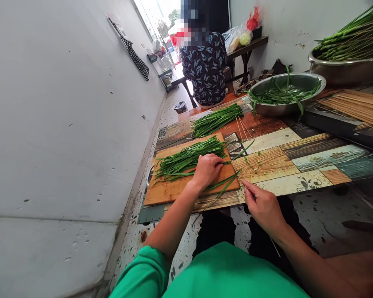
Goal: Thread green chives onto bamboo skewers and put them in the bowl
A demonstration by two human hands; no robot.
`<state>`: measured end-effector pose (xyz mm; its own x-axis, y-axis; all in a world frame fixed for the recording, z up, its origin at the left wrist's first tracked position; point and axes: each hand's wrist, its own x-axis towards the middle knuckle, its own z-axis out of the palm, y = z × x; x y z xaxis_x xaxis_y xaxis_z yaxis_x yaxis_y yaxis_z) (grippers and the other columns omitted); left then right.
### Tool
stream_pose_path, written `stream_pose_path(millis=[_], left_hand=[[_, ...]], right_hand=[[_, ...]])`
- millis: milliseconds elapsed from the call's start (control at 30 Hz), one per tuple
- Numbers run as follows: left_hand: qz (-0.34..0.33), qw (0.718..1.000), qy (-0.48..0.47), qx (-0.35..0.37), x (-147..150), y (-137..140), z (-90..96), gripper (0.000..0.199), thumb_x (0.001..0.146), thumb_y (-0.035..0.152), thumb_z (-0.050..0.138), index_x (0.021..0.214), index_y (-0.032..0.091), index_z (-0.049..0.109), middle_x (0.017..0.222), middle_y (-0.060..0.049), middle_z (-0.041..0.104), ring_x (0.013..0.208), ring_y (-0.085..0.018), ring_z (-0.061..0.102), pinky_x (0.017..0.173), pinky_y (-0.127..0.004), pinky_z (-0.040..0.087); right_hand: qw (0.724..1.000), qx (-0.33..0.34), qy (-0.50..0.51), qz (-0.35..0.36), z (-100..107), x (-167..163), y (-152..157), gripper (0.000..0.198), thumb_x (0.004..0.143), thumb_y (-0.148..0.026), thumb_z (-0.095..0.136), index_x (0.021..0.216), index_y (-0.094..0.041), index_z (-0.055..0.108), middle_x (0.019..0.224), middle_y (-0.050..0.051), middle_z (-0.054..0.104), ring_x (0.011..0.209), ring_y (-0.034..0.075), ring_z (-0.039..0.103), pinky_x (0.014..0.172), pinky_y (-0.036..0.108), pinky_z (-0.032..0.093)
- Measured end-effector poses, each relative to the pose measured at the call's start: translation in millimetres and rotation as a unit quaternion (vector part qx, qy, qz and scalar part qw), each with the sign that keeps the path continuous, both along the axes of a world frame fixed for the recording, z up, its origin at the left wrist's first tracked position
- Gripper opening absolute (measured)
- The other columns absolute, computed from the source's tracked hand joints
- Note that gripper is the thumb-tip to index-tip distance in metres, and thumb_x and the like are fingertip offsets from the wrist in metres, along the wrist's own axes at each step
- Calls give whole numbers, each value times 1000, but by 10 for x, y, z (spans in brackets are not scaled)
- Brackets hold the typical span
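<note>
A bunch of garlic chives lies along a wooden cutting board. My left hand rests at the bunch's right end, its fingers closed on chive stalks. Between the fingers of my right hand is a thin bamboo skewer. Its front part points up and left toward the board's right edge, and its tail shows below the hand. A few loose chive leaves hang over the board's near right corner, close to the skewer.
Behind the board lies a second chive bunch, with loose skewers beside it. To the right are a metal bowl of chive pieces, a knife, many skewers and a basin of skewered greens. A person sits beyond.
</note>
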<state>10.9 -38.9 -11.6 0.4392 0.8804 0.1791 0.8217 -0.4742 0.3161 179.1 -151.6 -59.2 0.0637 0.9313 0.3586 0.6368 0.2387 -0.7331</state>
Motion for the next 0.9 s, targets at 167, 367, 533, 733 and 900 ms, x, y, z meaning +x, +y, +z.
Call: stream_pose_path(millis=[167,367,533,733,900], left_hand=[[-10,1000,-3,-3,6,8,-5,16,82,19,59,89,21,73,94,-3,71,91,-18,62,84,-33,43],[-8,1000,-18,-19,34,16,-15,16,81,19,61,91,20,74,94,-3,71,90,-17,62,84,-29,45],[-9,1000,-20,-7,29,-10,2,17,81,22,61,93,21,73,96,-3,71,91,-17,61,84,-30,45],[10,999,40,21,-41,-94,80,16,80,28,62,90,20,72,95,-4,70,93,-21,61,83,-36,42],[19,999,49,0,-75,-87,81,15,81,23,58,86,20,72,92,-4,71,91,-20,62,81,-34,40]], right_hand=[[1000,8,0,8,-27,-6,9,37,87,-21,42,109,-9,69,100,11,72,84,22,71,74,29,57],[1000,5,0,19,-23,-16,9,36,87,-21,42,108,-9,69,99,11,72,84,22,71,74,30,58],[1000,8,-3,13,-20,-19,12,36,87,-22,42,107,-8,69,98,12,73,82,23,71,71,31,58],[1000,16,15,10,-39,-23,-12,35,87,-21,43,109,-10,68,100,11,72,83,21,71,72,29,58],[999,21,28,24,-19,-44,-71,34,86,-21,44,108,-8,68,95,10,74,76,19,72,67,25,57]])
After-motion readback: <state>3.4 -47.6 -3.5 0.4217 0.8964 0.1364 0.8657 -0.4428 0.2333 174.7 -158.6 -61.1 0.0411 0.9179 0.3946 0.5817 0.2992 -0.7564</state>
